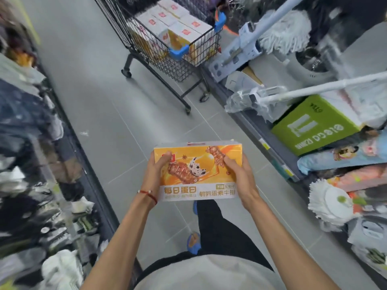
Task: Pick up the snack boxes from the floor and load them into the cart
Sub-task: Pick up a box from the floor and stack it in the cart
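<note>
"What are the hands doing?"

"The left hand and the right hand are both gripping one orange and white cardboard snack box. Each hand is holding one side, and the thumbs are pressing on the picture side."

"Where is the box sitting?"

"It is being held up in the air in front of the person, above the grey tiled floor."

"And the cart?"

"The black wire shopping cart with blue corners is standing farther ahead, well apart from the held box. More white and orange boxes are sitting inside it, side by side."

"Anything else?"

"A red string bracelet is hanging on the left wrist. A green cardboard box is lying on the right."
</note>
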{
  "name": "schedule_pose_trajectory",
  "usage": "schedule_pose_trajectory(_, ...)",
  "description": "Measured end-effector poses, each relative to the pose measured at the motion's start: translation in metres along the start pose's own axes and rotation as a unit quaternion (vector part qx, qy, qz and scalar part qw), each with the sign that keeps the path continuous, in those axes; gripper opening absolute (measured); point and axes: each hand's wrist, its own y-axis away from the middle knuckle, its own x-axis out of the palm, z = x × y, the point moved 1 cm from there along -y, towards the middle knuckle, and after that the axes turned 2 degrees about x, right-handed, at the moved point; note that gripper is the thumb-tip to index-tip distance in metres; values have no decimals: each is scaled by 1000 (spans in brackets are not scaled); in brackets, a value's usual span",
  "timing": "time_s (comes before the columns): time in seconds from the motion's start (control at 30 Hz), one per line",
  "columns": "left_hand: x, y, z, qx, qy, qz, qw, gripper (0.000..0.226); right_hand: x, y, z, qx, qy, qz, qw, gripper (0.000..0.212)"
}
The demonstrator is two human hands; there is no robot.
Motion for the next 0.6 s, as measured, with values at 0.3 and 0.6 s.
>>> schedule_pose_trajectory(0.3,-14,-130,-129,49,41,-28,998,65,82,-155,108,1,-4,65,998,38)
schedule_pose_trajectory(0.6,-44,-256,-245,89,7,-32,996,58,175,-280,202,-56,10,35,998,27)
